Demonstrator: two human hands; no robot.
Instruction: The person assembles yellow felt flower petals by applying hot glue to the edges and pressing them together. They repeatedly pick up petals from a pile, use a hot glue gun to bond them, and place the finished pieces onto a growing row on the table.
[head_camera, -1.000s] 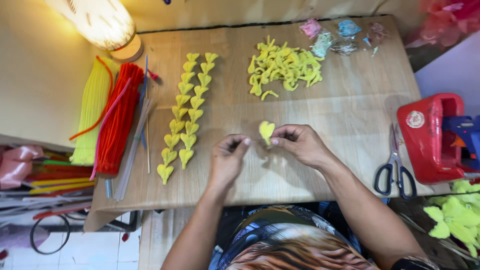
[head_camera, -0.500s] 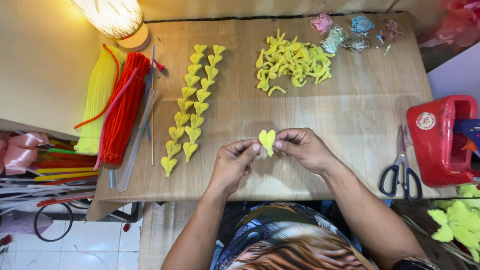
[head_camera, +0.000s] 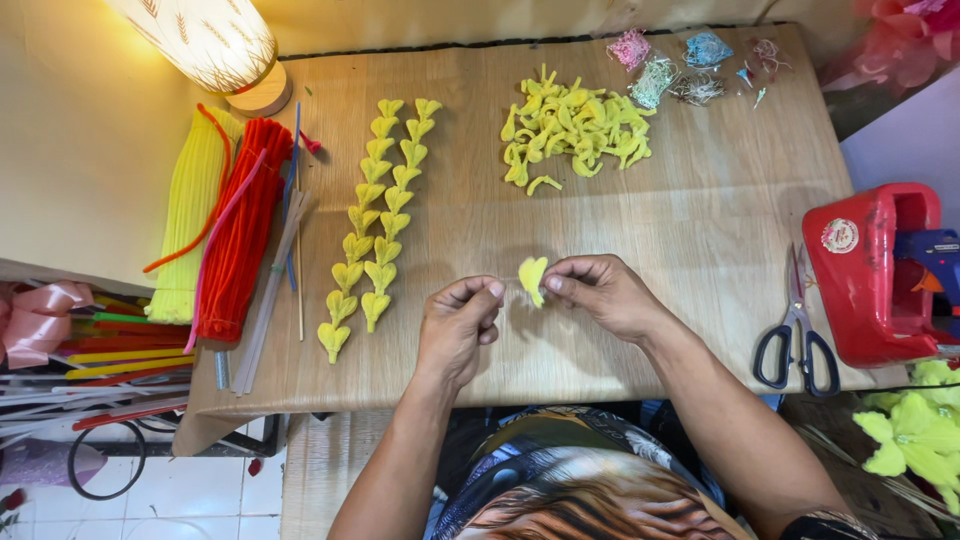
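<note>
At nine o'clock on the counter (head_camera: 640, 330) lie bundles of yellow and red pipe cleaners (head_camera: 215, 225), then two rows of yellow petals (head_camera: 375, 225). My left hand (head_camera: 458, 325) sits curled, fingertips pinched on nothing. The yellow petal (head_camera: 532, 279) lies at its two o'clock, apart from it. My right hand (head_camera: 598, 295) grips that petal at its nine o'clock. Scissors (head_camera: 797, 340) lie at three o'clock

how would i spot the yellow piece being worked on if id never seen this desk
Start at the wooden table and find the two hands near its front edge. The small yellow heart-shaped piece is pinched by the right hand, with the left hand just beside it. Unlike the two rows of similar pieces and the loose heap, it is held alone.
</note>
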